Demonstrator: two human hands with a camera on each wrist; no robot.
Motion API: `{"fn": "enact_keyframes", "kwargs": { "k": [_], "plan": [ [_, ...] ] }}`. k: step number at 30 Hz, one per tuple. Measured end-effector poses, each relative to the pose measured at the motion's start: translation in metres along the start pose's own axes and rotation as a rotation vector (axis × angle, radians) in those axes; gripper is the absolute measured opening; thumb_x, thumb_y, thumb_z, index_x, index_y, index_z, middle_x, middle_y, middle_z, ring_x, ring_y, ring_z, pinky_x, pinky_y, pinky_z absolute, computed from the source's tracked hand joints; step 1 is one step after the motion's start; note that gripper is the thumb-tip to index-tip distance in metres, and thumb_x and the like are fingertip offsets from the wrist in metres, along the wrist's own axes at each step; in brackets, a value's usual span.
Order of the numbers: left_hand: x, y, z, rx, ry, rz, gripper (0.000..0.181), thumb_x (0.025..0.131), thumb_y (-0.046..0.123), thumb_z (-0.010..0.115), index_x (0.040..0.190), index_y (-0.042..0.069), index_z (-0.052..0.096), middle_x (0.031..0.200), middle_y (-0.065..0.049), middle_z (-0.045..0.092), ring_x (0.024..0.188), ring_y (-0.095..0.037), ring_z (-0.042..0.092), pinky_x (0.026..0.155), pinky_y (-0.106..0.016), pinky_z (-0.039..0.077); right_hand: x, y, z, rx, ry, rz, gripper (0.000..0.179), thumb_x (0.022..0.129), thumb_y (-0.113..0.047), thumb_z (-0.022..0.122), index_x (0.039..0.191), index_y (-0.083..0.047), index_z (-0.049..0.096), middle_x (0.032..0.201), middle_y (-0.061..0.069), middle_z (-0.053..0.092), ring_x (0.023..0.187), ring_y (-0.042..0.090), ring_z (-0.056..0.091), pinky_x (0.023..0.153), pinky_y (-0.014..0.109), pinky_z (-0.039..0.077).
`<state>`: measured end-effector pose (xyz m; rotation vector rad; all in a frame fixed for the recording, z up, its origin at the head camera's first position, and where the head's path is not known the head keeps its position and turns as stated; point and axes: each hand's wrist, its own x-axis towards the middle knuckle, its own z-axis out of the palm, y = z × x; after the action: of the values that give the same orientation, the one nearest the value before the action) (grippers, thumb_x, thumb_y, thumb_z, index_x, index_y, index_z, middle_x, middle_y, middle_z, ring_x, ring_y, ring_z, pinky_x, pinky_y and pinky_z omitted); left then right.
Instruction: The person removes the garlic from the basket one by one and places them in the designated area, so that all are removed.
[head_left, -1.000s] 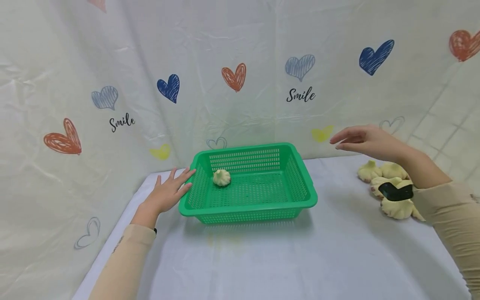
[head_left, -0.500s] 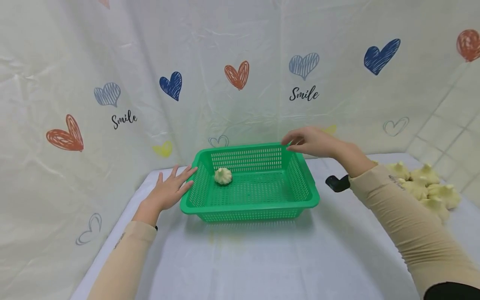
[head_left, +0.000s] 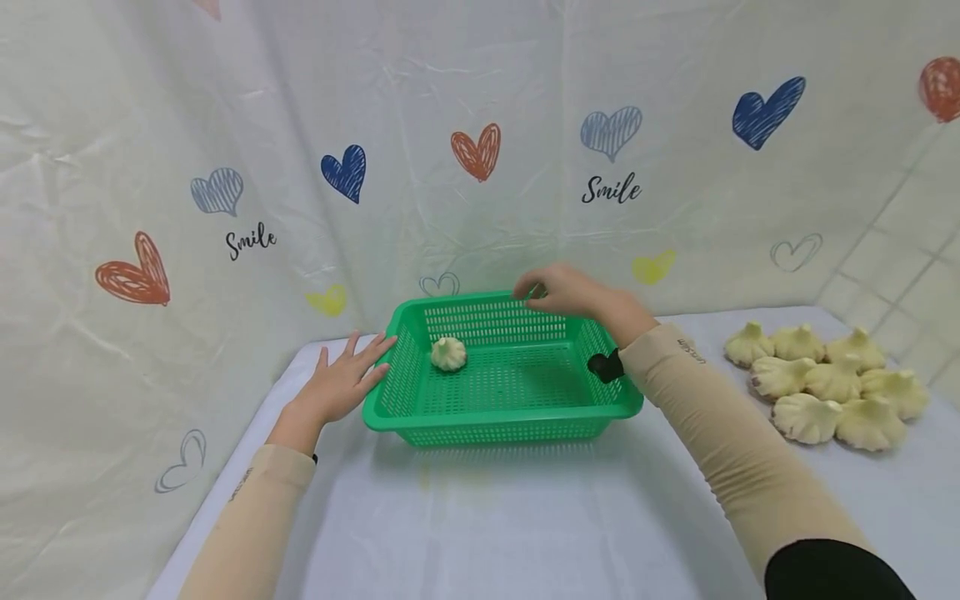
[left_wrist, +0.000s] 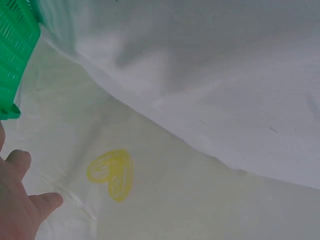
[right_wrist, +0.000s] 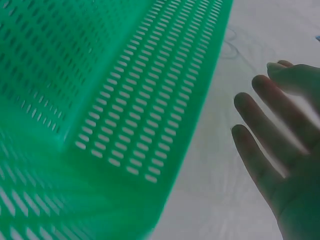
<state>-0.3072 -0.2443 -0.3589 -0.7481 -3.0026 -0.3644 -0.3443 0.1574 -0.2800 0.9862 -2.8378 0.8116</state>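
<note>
A green plastic basket (head_left: 502, 414) with slotted walls stands on the table. Inside it, toward the left, sits one garlic bulb (head_left: 448, 354). My left hand (head_left: 336, 390), fingers spread, rests against the basket's left rim; the left wrist view catches part of that hand (left_wrist: 20, 195) below the basket's edge. Above the back right of the basket hovers my right hand (head_left: 566, 293), fingers loosely bent. The right wrist view shows no thing between the fingers of this hand (right_wrist: 285, 130), which is apart from the basket wall (right_wrist: 135, 100).
Several more garlic bulbs (head_left: 831, 382) lie grouped on the right side of the white-covered table (head_left: 480, 517). A pale curtain (head_left: 405, 100) printed with hearts and words hangs behind the table and along its left side.
My right hand has moved left, from near the garlic group to over the basket, which uncovers the whole group. The left hand keeps its place on the rim.
</note>
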Motion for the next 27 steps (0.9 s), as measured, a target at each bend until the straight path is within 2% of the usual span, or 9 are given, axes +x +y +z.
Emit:
{"fn": "enact_keyframes", "kwargs": {
  "k": [4,8,18,24,27],
  "plan": [
    [0.000,-0.001,-0.001,0.000,-0.003,0.000,0.061,0.111,0.051,0.031,0.166,0.024,0.023,0.170,-0.005,0.019,0.156,-0.040,0.000,0.114,-0.073,-0.010,0.019,-0.009,0.016,-0.060,-0.027,-0.025,0.032,0.099,-0.004,0.065,0.131,-0.002,0.065,0.125,0.018,0.068,0.113,0.032,0.066,0.097,0.046,0.054],
    [0.002,-0.001,-0.001,0.002,-0.005,-0.005,0.062,0.111,0.052,0.030,0.166,0.025,0.022,0.170,-0.004,0.019,0.156,-0.040,0.000,0.114,-0.073,-0.010,0.036,-0.018,0.031,-0.095,-0.071,-0.013,0.034,0.100,-0.005,0.065,0.134,-0.005,0.064,0.127,0.015,0.068,0.115,0.031,0.065,0.096,0.043,0.054],
    [0.001,0.002,-0.002,-0.003,-0.019,0.002,0.060,0.112,0.049,0.033,0.166,0.024,0.023,0.170,-0.004,0.019,0.156,-0.039,0.000,0.114,-0.073,-0.008,0.069,-0.032,0.072,-0.089,-0.304,-0.003,0.044,0.102,-0.006,0.064,0.145,-0.005,0.056,0.144,0.017,0.056,0.134,0.033,0.052,0.106,0.040,0.047],
    [0.000,0.002,-0.002,0.011,-0.019,-0.014,0.059,0.112,0.046,0.035,0.166,0.024,0.024,0.170,-0.004,0.020,0.156,-0.038,0.000,0.114,-0.074,-0.007,0.084,-0.038,0.091,-0.119,-0.400,0.019,0.053,0.102,-0.004,0.062,0.153,-0.003,0.047,0.156,0.016,0.045,0.145,0.034,0.039,0.116,0.044,0.037],
    [0.001,0.003,-0.002,0.001,-0.016,-0.013,0.059,0.112,0.047,0.035,0.166,0.025,0.024,0.170,-0.004,0.020,0.156,-0.037,0.000,0.115,-0.073,-0.008,0.088,-0.037,0.098,-0.151,-0.419,0.012,0.054,0.102,-0.003,0.061,0.153,-0.001,0.045,0.155,0.017,0.046,0.145,0.034,0.040,0.118,0.044,0.035]
  ]
}}
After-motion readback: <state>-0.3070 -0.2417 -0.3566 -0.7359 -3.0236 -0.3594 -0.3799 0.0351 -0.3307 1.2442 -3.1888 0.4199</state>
